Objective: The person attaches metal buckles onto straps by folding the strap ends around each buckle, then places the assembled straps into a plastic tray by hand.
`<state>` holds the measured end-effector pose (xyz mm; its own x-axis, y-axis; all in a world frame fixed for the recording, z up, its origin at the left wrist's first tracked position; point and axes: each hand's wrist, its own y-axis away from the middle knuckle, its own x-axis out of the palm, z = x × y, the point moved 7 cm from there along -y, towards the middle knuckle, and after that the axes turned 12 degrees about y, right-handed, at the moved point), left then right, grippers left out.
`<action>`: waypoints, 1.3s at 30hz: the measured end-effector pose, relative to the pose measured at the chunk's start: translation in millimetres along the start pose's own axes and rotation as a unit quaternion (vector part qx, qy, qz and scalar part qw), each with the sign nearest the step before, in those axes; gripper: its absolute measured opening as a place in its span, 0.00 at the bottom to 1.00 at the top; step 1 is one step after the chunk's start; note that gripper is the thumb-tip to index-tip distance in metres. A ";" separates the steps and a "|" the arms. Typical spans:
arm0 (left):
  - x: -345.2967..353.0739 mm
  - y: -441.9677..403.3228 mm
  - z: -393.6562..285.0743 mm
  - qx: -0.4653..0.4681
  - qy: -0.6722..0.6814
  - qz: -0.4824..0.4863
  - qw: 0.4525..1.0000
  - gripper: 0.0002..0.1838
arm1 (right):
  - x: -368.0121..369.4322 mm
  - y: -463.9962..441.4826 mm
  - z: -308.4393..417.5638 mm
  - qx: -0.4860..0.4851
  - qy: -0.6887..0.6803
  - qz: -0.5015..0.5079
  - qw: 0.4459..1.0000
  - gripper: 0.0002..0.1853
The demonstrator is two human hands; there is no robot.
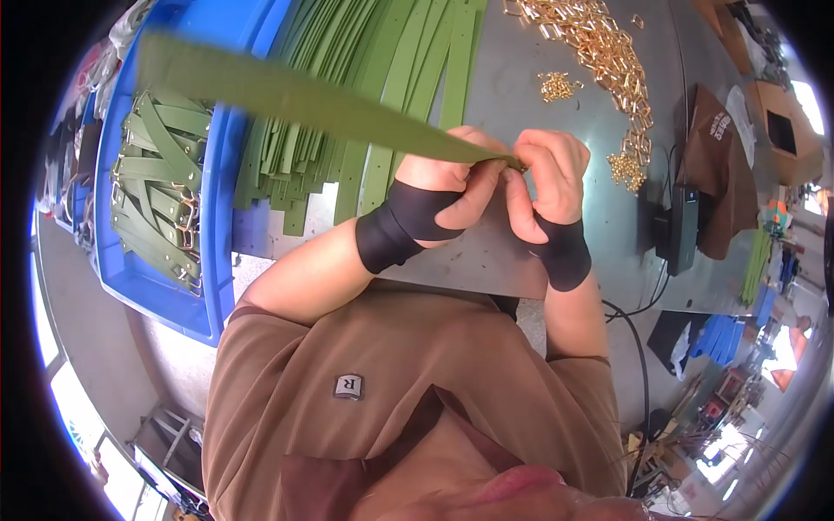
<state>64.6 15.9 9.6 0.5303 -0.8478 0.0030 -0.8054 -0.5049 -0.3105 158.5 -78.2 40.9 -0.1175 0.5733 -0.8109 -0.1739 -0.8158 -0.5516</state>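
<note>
A long green strap (330, 104) stretches from the upper left to my two hands over the metal table. My left hand (460, 178) is closed on the strap near its right end, thumb against fingers. Close beside it, my right hand (552, 174) pinches the very tip of the strap. Black wraps cover both wrists. Whether a small metal part sits between the fingertips is too small to tell. Behind the strap lie many loose green straps (404, 65) in rows.
A blue crate (221, 286) on the left holds green straps with metal buckles (187, 217). Gold rings (608, 56) and small gold studs (556, 86) lie on the metal table (512, 269). At right are a brown cloth (721, 174), a black device (684, 227) and a cable.
</note>
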 end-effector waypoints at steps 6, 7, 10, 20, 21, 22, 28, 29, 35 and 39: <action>-4.5 -4.1 -1.9 -0.019 -0.018 -0.009 1.000 0.07 | 11.5 5.2 -0.9 0.068 -0.095 -0.033 0.993 0.11; -3.9 -4.1 -2.8 -0.018 -0.019 -0.009 1.000 0.07 | 12.8 4.7 -2.0 0.082 -0.107 -0.030 0.990 0.10; -8.3 -2.6 14.0 -0.148 0.099 -0.050 0.983 0.06 | 19.1 6.7 -8.5 0.126 -0.152 0.001 0.980 0.08; -22.8 -8.9 -12.9 -0.025 -0.024 -0.012 0.999 0.06 | 25.6 5.6 0.9 0.202 -0.330 0.071 0.919 0.04; -22.8 -8.7 -15.6 -0.033 0.023 -0.012 0.999 0.06 | 25.3 8.2 2.6 0.222 -0.334 0.082 0.912 0.04; -19.1 -6.0 -6.3 -0.130 0.242 -0.025 0.961 0.07 | 20.6 6.0 6.4 0.198 -0.282 0.096 0.934 0.05; -67.9 -12.7 -15.5 -0.170 0.317 -0.128 0.924 0.16 | -23.4 -28.4 1.0 0.019 0.086 -0.125 0.988 0.11; -71.3 -9.2 -21.0 -0.241 0.333 -0.162 0.897 0.19 | -27.3 -34.6 2.1 -0.024 0.103 -0.156 0.982 0.12; -59.7 23.3 -46.3 -0.333 0.500 0.139 0.787 0.30 | 3.5 -67.7 -8.1 -0.086 0.075 -0.216 0.970 0.13; -62.9 42.6 -33.2 -0.364 0.317 0.067 0.873 0.23 | 27.7 -89.0 -25.9 -0.058 0.101 -0.237 0.964 0.10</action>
<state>-11.9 42.3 27.8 0.3507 -0.7102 0.6104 -0.9263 -0.1673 0.3376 196.1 8.3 62.4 0.1435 0.8672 -0.4768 -0.0497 -0.4748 -0.8787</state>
